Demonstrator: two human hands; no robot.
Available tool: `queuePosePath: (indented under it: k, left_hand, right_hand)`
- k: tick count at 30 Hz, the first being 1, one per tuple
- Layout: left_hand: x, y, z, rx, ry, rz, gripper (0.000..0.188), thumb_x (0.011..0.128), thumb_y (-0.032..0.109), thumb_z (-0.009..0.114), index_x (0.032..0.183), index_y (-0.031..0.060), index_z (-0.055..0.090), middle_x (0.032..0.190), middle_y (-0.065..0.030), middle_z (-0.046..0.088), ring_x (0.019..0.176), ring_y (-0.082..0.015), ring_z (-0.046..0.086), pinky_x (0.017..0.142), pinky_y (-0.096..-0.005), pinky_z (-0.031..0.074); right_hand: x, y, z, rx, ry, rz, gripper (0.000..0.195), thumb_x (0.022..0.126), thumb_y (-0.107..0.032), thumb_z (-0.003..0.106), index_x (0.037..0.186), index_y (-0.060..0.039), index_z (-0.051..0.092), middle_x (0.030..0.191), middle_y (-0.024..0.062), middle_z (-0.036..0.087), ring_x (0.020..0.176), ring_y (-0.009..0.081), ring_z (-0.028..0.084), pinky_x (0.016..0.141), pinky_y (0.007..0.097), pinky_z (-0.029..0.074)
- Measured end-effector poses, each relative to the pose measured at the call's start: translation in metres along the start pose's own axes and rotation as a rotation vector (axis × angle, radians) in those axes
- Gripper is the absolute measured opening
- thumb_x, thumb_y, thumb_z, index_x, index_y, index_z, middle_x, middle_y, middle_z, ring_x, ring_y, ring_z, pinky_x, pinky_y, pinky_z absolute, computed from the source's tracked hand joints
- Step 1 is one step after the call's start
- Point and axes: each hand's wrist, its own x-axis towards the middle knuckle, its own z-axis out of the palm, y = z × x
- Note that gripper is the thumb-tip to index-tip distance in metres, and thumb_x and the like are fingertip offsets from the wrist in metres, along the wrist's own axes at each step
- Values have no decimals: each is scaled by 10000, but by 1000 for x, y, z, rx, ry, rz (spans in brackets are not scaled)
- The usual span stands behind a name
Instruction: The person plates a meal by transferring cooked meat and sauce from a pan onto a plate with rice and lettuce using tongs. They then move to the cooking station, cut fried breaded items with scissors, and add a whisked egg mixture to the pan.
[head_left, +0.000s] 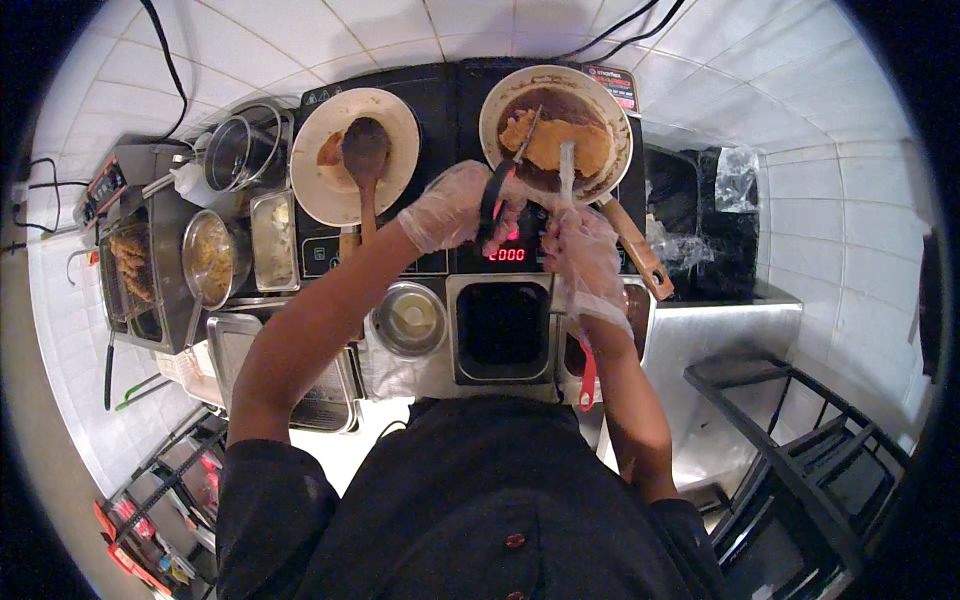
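Observation:
Both of my hands wear clear plastic gloves. My left hand (459, 206) holds kitchen scissors (495, 196) by their black and red handles. Their blades reach up over a breaded fried cutlet (581, 146), near its left part. A narrow pale utensil (567, 169), its exact kind unclear, is gripped in my right hand (589, 244), and its far end touches the cutlet. The cutlet lies in dark brown sauce in a cream-coloured pan (488, 142). That pan stands on a black infrared cooker (465, 244) with lit red digits; its wooden handle (637, 251) points towards the lower right.
At left, a second cream pan (304, 176) holds a wooden ladle (366, 150). Nearer me sit a round metal bowl (409, 319) and a dark rectangular metal container (501, 330). A deep fryer (165, 259) with fried pieces stands far left; a black rack (787, 442) is at lower right.

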Motion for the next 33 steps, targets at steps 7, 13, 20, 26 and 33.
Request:
queuePosePath:
  k: [7, 13, 20, 26, 33]
  left_hand:
    - [-1, 23, -19, 410, 21, 26, 156, 930, 124, 641, 847, -7, 625, 678, -93, 612, 568, -176, 614, 430, -311, 506]
    - [-4, 31, -11, 97, 123, -164, 306, 911, 288, 667, 821, -3, 646, 668, -84, 603, 543, -158, 588, 405, -291, 456]
    - [-10, 13, -23, -207, 140, -159, 350, 932, 326, 652, 860, -16, 637, 713, -107, 637, 541, -172, 601, 397, -292, 456]
    - [-25, 19, -13, -285, 23, -274, 367, 940, 351, 664, 975, -10, 605, 754, -145, 676, 652, -244, 686, 520, -378, 564]
    - [-30, 18, 5, -34, -39, -337, 370, 954, 378, 641, 1014, 15, 596, 782, -141, 687, 677, -238, 696, 619, -356, 559]
  right_hand:
    - [7, 0, 40, -153, 167, -2, 318, 1041, -318, 546, 995, -32, 679, 727, 37, 626, 571, 129, 588, 492, 297, 503]
    - [7, 3, 46, -10, 126, 11, 290, 1048, -281, 564, 1031, -26, 701, 762, 20, 592, 612, 101, 576, 476, 276, 510]
    - [5, 4, 46, -143, 215, -4, 324, 1032, -303, 550, 888, -41, 674, 670, 28, 612, 524, 123, 573, 457, 286, 459]
    - [5, 10, 33, -18, 176, -74, 297, 1026, -292, 541, 930, -51, 683, 688, 22, 611, 548, 112, 580, 482, 286, 478]
    - [-6, 3, 30, 2, 156, -43, 304, 1040, -316, 532, 897, -73, 644, 660, -10, 544, 549, 92, 536, 466, 284, 448]
